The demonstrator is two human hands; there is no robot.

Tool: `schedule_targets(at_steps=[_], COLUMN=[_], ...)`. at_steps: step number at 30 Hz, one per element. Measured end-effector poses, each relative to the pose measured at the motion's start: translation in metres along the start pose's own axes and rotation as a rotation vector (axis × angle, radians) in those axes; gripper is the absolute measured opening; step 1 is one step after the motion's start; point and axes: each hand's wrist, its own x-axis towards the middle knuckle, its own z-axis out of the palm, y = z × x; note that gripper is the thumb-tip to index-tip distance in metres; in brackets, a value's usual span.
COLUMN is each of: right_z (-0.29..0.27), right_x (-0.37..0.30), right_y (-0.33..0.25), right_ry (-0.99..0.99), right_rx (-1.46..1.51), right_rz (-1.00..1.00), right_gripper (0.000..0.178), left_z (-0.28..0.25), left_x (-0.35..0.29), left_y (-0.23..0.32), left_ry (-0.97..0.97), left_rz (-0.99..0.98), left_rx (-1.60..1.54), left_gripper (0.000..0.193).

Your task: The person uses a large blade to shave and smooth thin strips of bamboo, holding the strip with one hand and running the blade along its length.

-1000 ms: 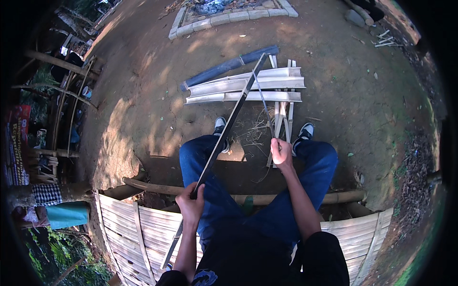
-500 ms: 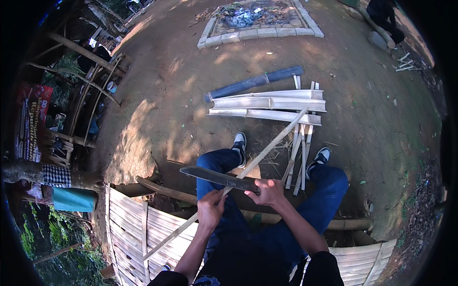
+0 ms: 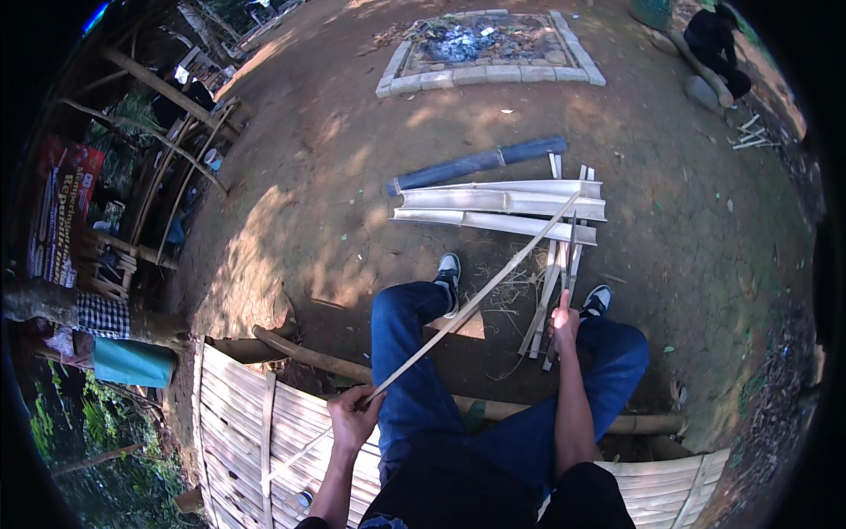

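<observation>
My left hand [image 3: 354, 418] is closed around a long, thin bamboo strip [image 3: 471, 309]. The strip slants from the slatted bench at lower left, over my left leg, to its far end above the split bamboo pieces. In my right hand [image 3: 564, 328], near my right knee, is a machete [image 3: 572, 262] gripped by its handle, the blade pointing away from me, seen nearly edge-on and apart from the strip. Beyond my feet lie pale split bamboo halves [image 3: 529, 204] and a dark bamboo pole [image 3: 480, 165]. Several narrow bamboo strips [image 3: 548, 304] stick out from under the halves.
I sit on a bamboo-slat bench [image 3: 233, 423] with a pole [image 3: 648, 424] along its front. A brick-edged fire pit [image 3: 489, 76] with ash lies ahead. Another person [image 3: 712, 44] is at far right near a log [image 3: 702, 66]. Bamboo railings [image 3: 167, 93] stand at left.
The machete has come off the strip and swung out to the right, its blade now pointing away. My left hand has shifted left and lower, still holding the strip.
</observation>
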Motion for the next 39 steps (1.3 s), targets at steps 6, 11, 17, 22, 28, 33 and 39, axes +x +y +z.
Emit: schedule_targets(at_steps=[6,11,17,22,28,33,39], right_z=[0.011,0.008,0.006,0.012,0.026,0.028,0.038], right_x=[-0.026,-0.030,-0.039,-0.062,-0.082,-0.099,-0.106], right_y=[-0.016,-0.025,-0.029,-0.039,-0.039,-0.043,-0.035], right_ry=[-0.082,-0.050,-0.027,-0.116,-0.368,-0.442,-0.460], right_rx=[0.332,0.427,0.312,0.037,-0.244,-0.637,-0.808], right_rz=[0.025,-0.080,-0.347,-0.693,-0.740,-0.841,-0.716], right_gripper=[0.066,0.063,0.047,0.028,0.069,0.070,0.045], left_z=[0.013,0.019,0.012,0.011,0.014,0.016,0.034], left_x=[0.012,0.022,0.047,0.075,0.123,0.152,0.181], left_y=[0.012,0.020,0.027,0.043,0.082,0.113,0.142], left_ry=[0.001,-0.038,-0.149,-0.360,-0.545,-0.551,-0.631], left_rz=[0.054,0.059,-0.017,0.019,0.148,0.434,0.771], left_rx=[0.051,0.120,0.312,0.561,0.767,0.879,1.094], left_gripper=[0.018,0.017,0.031,0.039,0.029,0.017,0.026])
